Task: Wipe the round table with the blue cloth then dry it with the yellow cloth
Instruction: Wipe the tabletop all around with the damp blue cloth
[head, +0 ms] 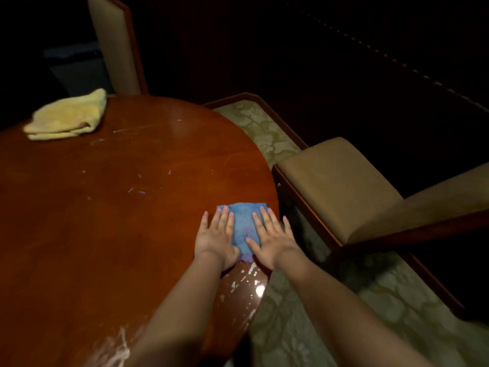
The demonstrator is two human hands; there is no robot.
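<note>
I see both hands laid flat on the blue cloth (244, 223), which sits folded on the round wooden surface (111, 207) close to its right-hand rim. The left hand (215, 241) covers the cloth's left part, its fingers straight and spread, the outermost of them lying past the cloth on bare wood. The right hand (272, 241) covers the cloth's right part the same way — fingers straight, thumb angled in over the blue fabric. Neither grip is closed round anything; the fingers of both are apart and pressing down, palms low. A strip of the cloth shows between the two hands, and a purplish corner of it pokes out near the wrists.

From the blue cloth, the yellow cloth (66, 116) lies well apart, across the surface at its far left edge, folded into a loose bundle. Between the two cloths I can make out pale scuffs and a few tiny bluish flecks on the wood. On the near side of the blue cloth the surface shines with pale, wet-looking streaks — I cannot tell what they are.

Just right of the blue cloth, off the surface, stands a tan cushioned chair (344, 186) on a patterned carpet (304, 327). Another chair back (116, 46) rises behind the surface, beside the yellow cloth.
</note>
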